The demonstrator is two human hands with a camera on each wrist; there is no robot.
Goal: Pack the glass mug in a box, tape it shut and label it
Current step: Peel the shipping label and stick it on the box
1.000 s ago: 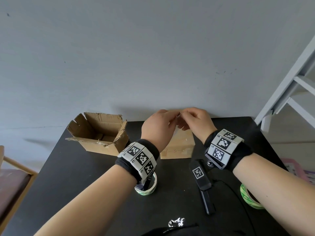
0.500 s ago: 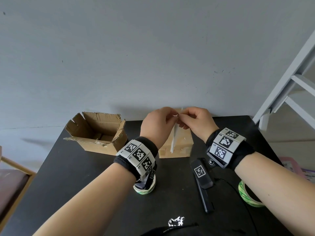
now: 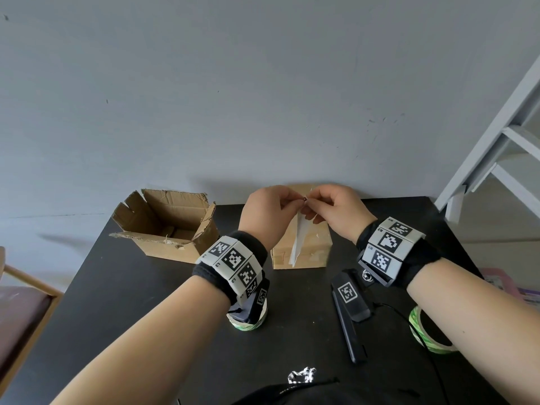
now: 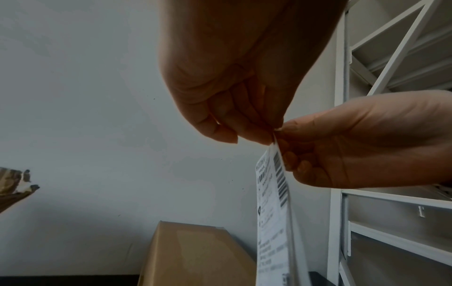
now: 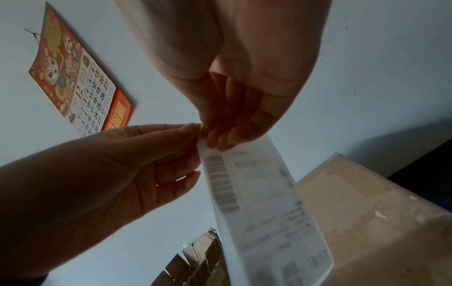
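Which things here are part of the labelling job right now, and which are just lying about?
In the job:
- shipping label, pinched at its top by left hand and right hand
- closed box, below the label

Lying about:
- open torn box
- tape roll
- black tool
- wall calendar

Grey-blue wall (image 3: 263,97); white metal shelving (image 3: 508,147) at right; wooden chair (image 3: 20,302) left; red calendar (image 5: 78,77) on wall.

Home prob.: wall calendar (image 5: 75,77), shelving (image 4: 391,135).
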